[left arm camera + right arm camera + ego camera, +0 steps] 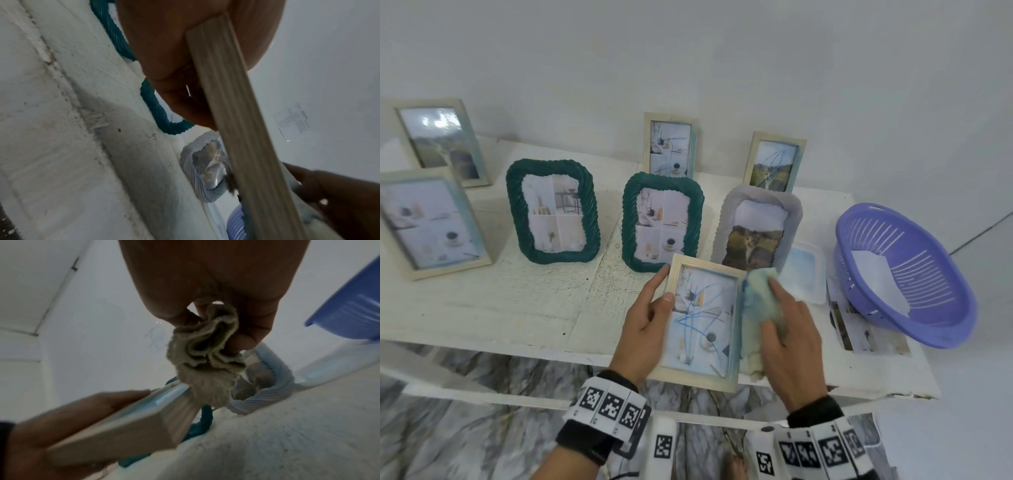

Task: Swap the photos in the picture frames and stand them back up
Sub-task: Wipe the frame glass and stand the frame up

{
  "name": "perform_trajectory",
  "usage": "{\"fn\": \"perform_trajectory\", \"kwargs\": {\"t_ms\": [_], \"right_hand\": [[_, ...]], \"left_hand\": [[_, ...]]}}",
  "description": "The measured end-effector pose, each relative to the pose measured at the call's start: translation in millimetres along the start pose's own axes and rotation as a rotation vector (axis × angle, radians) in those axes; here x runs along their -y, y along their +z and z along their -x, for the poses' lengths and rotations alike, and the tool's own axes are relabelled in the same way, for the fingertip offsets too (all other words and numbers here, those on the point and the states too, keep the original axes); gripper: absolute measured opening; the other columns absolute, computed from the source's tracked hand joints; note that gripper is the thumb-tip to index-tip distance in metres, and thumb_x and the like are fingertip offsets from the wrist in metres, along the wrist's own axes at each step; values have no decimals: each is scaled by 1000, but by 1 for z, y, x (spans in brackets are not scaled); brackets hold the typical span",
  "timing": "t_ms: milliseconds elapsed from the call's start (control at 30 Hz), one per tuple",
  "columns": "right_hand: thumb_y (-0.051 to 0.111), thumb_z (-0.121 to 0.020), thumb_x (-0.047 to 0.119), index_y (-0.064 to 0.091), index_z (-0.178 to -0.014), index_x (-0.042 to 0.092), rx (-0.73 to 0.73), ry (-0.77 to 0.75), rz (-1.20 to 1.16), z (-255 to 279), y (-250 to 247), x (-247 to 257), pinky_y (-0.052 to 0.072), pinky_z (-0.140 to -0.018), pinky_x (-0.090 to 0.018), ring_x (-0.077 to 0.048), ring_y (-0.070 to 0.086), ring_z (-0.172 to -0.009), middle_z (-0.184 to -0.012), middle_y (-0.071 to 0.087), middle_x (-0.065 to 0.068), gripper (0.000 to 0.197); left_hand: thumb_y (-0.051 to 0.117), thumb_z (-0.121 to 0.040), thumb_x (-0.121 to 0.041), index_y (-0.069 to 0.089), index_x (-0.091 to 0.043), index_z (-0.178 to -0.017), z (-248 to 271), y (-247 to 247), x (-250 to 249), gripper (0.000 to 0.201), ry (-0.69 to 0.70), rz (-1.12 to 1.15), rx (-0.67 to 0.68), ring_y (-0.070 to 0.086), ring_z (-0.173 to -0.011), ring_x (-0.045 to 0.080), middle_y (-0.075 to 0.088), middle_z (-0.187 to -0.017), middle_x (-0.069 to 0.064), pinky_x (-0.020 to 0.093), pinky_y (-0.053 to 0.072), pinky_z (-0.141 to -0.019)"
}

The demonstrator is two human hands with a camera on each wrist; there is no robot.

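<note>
My left hand grips pale wood frame above near table edge, glass scribbled blue. My right hand pinches bunched cloth against frame's right rim. I judge swap unstarted: back unopened, 7 frames standing beyond.

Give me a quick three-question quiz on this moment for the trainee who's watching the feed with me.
1. True or false: the left hand grips the wooden frame by its left edge.
2. What is the right hand holding against the frame's right side? A) cloth B) marker C) loose photo
3. Fill in: the glass of the held frame carries ____ scribbles.

Key
1. True.
2. A: a bunched, pale cloth, stained blue near the top.
3. Blue.
</note>
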State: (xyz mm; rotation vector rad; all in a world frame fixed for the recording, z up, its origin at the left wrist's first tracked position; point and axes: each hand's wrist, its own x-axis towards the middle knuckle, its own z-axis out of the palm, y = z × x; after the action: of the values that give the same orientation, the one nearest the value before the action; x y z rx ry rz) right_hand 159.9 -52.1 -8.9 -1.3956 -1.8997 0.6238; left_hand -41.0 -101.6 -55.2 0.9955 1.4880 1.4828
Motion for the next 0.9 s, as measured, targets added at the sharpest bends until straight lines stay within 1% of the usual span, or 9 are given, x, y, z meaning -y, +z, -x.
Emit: {"fn": "perform_trajectory", "kwargs": {"t_ms": [133,200,300,400,533,633,700,800,900], "right_hand": [[47,-91,40,42,-137,25,120,-33,272,-5,18,15,35,-61,-27,-20,53,-76,-94,51,-2,49],[48,-94,47,47,-131,25,98,-24,385,-10,25,18,40,-60,-31,-26,58,-79,-95,56,-3,43],[48,-97,38,60,-116,17,40,-90,378,-16,36,20,45,-59,-34,-31,61,-77,-91,62,-8,31],[40,-97,39,64,-115,17,93,-98,270,-17,45,20,47,-69,-35,-28,62,-87,-98,66,-6,37],[42,-95,41,66,-116,17,188,-249,82,-11,45,20,50,-74,-32,-22,64,-90,-101,69,-4,40],[42,-95,39,64,-121,19,320,-353,56,-1,37,17,52,-67,-34,-21,63,-81,-93,66,-2,40],[37,-95,41,61,-123,21,319,-363,216,-5,32,15,51,-59,-36,-23,61,-73,-89,60,-1,42],[30,-94,41,62,-117,15,155,-306,351,-19,31,19,49,-52,-36,-28,62,-69,-89,61,-5,47],[31,-95,41,63,-117,13,142,-302,251,-26,34,29,52,-63,-36,-28,64,-82,-100,66,-7,48]], "left_hand": [[46,-95,-48,43,-52,-138,2,5,-7,43,32,-24,8,51,-74,26,59,-82,30,58,51,-70],[46,-98,-46,42,-50,-139,3,4,-9,42,56,-42,4,48,-69,25,56,-82,36,53,50,-64],[45,-101,-34,40,-42,-144,6,6,-11,44,83,-70,-6,37,-58,20,45,-68,24,33,39,-58],[44,-102,-27,40,-36,-146,8,7,-14,45,104,-108,-26,32,-53,10,44,-66,9,23,35,-56],[45,-103,-29,41,-41,-144,5,0,-16,43,85,-150,-25,46,-62,28,57,-77,19,37,45,-63],[45,-103,-22,43,-35,-145,5,-2,-17,44,109,-150,-61,30,-53,8,33,-58,-4,21,31,-54],[45,-103,-21,43,-35,-145,6,0,-16,44,106,-133,-74,28,-53,8,31,-59,-3,21,30,-53],[45,-103,-25,42,-37,-144,6,6,-20,44,99,-114,-81,30,-54,11,38,-62,13,24,32,-55],[44,-103,-19,43,-32,-143,6,12,-26,43,135,-113,-105,25,-50,4,28,-56,-8,15,26,-50]]}}
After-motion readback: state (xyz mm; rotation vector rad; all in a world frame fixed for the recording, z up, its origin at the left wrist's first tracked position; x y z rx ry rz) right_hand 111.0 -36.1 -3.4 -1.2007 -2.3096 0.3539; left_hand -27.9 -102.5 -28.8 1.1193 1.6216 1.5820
